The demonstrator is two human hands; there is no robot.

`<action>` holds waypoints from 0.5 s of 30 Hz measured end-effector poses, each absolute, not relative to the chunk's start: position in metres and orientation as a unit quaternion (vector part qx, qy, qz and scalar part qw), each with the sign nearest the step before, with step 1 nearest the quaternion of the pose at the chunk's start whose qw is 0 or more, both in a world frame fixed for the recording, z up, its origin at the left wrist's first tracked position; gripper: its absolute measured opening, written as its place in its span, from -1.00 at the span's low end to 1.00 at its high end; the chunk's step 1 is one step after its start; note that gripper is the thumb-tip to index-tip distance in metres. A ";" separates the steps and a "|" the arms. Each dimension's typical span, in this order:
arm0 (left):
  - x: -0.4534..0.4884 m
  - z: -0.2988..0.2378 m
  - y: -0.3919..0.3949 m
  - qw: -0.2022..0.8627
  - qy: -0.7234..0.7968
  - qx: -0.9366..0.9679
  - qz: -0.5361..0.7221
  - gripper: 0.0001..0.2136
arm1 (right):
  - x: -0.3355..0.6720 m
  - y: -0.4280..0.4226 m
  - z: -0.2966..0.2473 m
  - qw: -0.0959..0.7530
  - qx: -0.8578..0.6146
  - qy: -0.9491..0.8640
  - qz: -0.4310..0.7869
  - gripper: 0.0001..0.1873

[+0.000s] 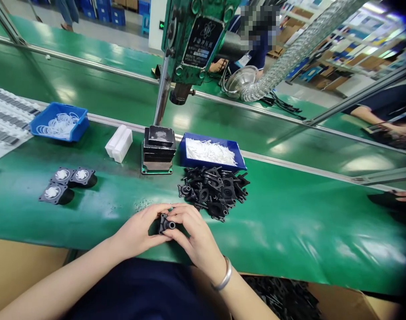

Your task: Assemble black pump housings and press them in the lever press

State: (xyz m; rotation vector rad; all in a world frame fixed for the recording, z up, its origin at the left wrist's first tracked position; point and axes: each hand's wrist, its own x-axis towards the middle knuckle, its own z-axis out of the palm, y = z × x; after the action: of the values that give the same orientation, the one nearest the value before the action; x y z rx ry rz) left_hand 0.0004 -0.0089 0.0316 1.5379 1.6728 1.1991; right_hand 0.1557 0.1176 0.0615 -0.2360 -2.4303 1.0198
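Note:
Both my hands meet near the front edge of the green bench, around one black plastic pump housing [166, 224] with a round spout facing me. My left hand [141, 229] grips its left side. Fingers of my right hand [193, 229] close on it from the right, with the thumb by the spout. Part of the housing is hidden by the fingers. Beyond my right hand lies a heap of similar black housings [216, 191]. Off to the left, three black round parts with white impellers [52, 192] are grouped together.
A green hand press [203, 40] rises above a black metal block [159, 149]. A blue tray of white pins [211, 152], white blocks [119, 143] and a blue bin of white rings [61, 124] line the back. People [389, 115] work across the bench. Below is a box of black parts [283, 295].

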 end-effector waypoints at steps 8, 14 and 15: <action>-0.004 0.047 -0.009 0.224 0.621 0.584 0.472 -0.50 | 0.155 0.124 0.071 0.249 -0.087 -0.876 0.403 -0.76; -0.070 0.126 0.030 0.049 0.610 0.608 0.506 -0.68 | 0.136 0.181 0.161 0.369 -0.089 -0.883 0.276 -0.73; -0.083 0.136 0.042 0.038 0.616 0.592 0.518 -0.67 | 0.126 0.195 0.180 0.409 -0.087 -0.873 0.251 -0.74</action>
State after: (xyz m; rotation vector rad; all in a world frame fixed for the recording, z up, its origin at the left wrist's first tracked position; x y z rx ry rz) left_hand -0.0834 0.0419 0.1358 1.8155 1.8891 1.5900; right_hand 0.1263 0.1949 0.1796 -0.2185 -2.2002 0.6330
